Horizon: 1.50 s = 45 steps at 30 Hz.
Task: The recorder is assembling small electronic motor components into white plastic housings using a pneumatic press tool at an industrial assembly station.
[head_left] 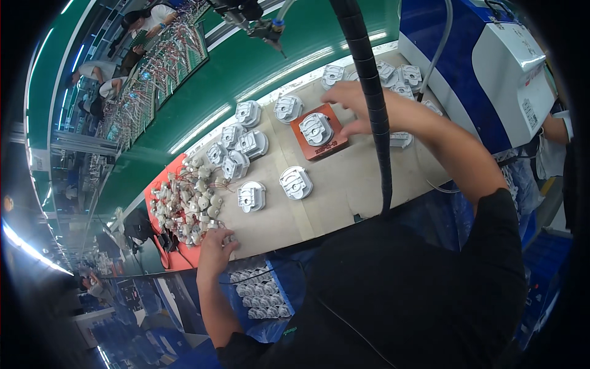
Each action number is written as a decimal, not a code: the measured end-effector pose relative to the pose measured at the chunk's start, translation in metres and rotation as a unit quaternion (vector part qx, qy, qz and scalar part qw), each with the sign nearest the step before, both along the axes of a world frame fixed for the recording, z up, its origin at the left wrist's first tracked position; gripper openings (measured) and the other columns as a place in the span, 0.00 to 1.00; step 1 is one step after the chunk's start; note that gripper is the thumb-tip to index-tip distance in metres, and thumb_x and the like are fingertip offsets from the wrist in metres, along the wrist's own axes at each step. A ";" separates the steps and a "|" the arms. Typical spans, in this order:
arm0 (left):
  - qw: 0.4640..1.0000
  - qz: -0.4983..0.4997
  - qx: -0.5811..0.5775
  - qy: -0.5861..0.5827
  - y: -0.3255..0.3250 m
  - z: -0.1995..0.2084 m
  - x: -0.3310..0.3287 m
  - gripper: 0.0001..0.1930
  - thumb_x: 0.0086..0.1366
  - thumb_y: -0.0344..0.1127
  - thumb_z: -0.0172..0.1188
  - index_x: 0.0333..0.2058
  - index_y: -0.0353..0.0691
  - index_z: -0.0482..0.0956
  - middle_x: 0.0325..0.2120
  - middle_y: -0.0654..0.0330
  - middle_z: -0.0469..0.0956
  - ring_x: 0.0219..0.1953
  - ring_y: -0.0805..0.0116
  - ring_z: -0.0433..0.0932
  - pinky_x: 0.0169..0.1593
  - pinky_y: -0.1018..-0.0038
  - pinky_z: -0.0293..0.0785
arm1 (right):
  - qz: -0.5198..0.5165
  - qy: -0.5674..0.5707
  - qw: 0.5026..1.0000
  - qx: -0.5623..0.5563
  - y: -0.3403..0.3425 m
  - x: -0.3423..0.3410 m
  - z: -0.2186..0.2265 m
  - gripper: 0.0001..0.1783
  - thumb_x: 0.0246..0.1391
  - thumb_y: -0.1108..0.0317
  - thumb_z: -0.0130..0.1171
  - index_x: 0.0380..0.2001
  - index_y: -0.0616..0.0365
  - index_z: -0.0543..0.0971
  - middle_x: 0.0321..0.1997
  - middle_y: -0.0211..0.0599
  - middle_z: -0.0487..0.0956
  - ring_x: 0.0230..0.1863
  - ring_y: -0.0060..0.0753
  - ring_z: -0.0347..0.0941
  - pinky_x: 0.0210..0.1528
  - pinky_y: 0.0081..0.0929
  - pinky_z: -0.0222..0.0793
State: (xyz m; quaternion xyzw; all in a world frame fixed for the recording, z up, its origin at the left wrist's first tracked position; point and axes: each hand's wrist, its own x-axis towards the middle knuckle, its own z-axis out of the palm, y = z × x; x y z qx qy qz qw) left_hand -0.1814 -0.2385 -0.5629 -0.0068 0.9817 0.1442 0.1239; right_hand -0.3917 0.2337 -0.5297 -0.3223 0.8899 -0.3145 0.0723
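Observation:
My right hand (356, 107) reaches over the right side of a reddish-brown fixture block (319, 152), thumb and fingers apart. In the block sits a white round plastic housing (316, 129). My left hand (216, 247) is at the table's near edge, beside a heap of small cream-coloured parts with thin wires (190, 203); its fingers are loosely bent, thumb apart, and I see nothing held. Between the hands lie two loose white housings, one nearer the left hand (251, 197) and one nearer the block (296, 183).
More white housings (236, 165) stand at the back left, others at the far right (409, 75). A black sleeved cable (367, 80) hangs before my right wrist. A tool head (267, 31) hangs above. At right stands a blue-and-white machine (491, 67); a tray of white parts (261, 295) sits below the table.

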 end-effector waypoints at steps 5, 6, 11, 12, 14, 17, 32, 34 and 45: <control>0.999 0.005 -0.004 -0.053 0.004 0.010 0.004 0.20 0.52 0.31 0.75 0.45 0.35 0.83 0.40 0.50 0.78 0.39 0.52 0.80 0.43 0.61 0.77 | 0.032 -0.031 0.993 0.106 -0.043 -0.017 -0.018 0.36 0.47 0.68 0.75 0.61 0.56 0.74 0.59 0.41 0.74 0.64 0.46 0.70 0.64 0.37 0.68; 0.999 -0.002 -0.006 -0.040 0.000 0.007 0.006 0.19 0.52 0.31 0.75 0.44 0.35 0.83 0.41 0.50 0.77 0.39 0.51 0.80 0.43 0.62 0.77 | 0.036 -0.015 0.993 0.111 -0.046 -0.022 -0.023 0.35 0.47 0.69 0.75 0.60 0.56 0.75 0.57 0.41 0.75 0.62 0.47 0.72 0.63 0.39 0.69; 0.998 -0.002 0.026 0.055 -0.013 0.016 0.012 0.16 0.52 0.27 0.72 0.41 0.33 0.83 0.37 0.49 0.78 0.41 0.52 0.80 0.44 0.64 0.78 | 0.043 -0.027 0.987 0.152 -0.049 -0.028 -0.017 0.34 0.45 0.69 0.75 0.58 0.58 0.77 0.56 0.43 0.77 0.61 0.48 0.73 0.63 0.39 0.69; 0.988 0.043 0.115 0.089 -0.010 0.021 0.014 0.16 0.53 0.25 0.70 0.42 0.33 0.82 0.38 0.52 0.81 0.41 0.59 0.81 0.45 0.67 0.77 | 0.048 -0.025 0.987 0.148 -0.047 -0.028 -0.016 0.35 0.45 0.69 0.75 0.58 0.59 0.76 0.57 0.44 0.77 0.61 0.48 0.73 0.63 0.39 0.69; 0.966 0.066 0.199 0.153 -0.007 0.030 0.011 0.16 0.54 0.24 0.70 0.43 0.32 0.82 0.40 0.53 0.81 0.42 0.62 0.80 0.46 0.68 0.77 | 0.047 -0.008 0.987 0.153 -0.042 -0.028 -0.009 0.35 0.45 0.68 0.75 0.59 0.59 0.76 0.58 0.44 0.77 0.60 0.48 0.74 0.63 0.39 0.69; 0.895 0.086 0.366 0.239 0.020 0.055 -0.016 0.17 0.57 0.22 0.69 0.46 0.30 0.80 0.44 0.55 0.82 0.44 0.69 0.79 0.48 0.71 0.76 | 0.027 0.015 0.990 0.134 -0.031 -0.025 0.021 0.35 0.47 0.67 0.75 0.59 0.60 0.75 0.57 0.45 0.78 0.57 0.46 0.76 0.60 0.39 0.71; 0.947 -0.074 0.305 0.068 0.218 0.011 -0.201 0.18 0.58 0.33 0.73 0.45 0.29 0.84 0.31 0.59 0.83 0.31 0.75 0.79 0.39 0.76 0.79 | -0.109 0.117 0.982 -0.100 0.037 0.019 0.043 0.26 0.52 0.67 0.71 0.54 0.62 0.80 0.43 0.43 0.84 0.42 0.39 0.80 0.49 0.34 0.75; 0.956 -0.087 0.272 0.065 0.219 0.014 -0.203 0.18 0.58 0.34 0.74 0.44 0.29 0.84 0.31 0.59 0.84 0.31 0.75 0.80 0.39 0.75 0.79 | -0.107 0.118 0.981 -0.107 0.042 0.021 0.041 0.24 0.53 0.64 0.71 0.52 0.61 0.80 0.44 0.44 0.84 0.43 0.41 0.81 0.49 0.35 0.76; 0.967 -0.130 0.170 0.141 0.239 0.016 -0.201 0.15 0.55 0.35 0.74 0.31 0.31 0.79 0.29 0.48 0.82 0.30 0.60 0.83 0.36 0.65 0.78 | -0.091 0.162 0.972 -0.141 0.047 0.017 0.027 0.24 0.51 0.66 0.71 0.51 0.61 0.80 0.43 0.41 0.84 0.41 0.38 0.80 0.47 0.33 0.77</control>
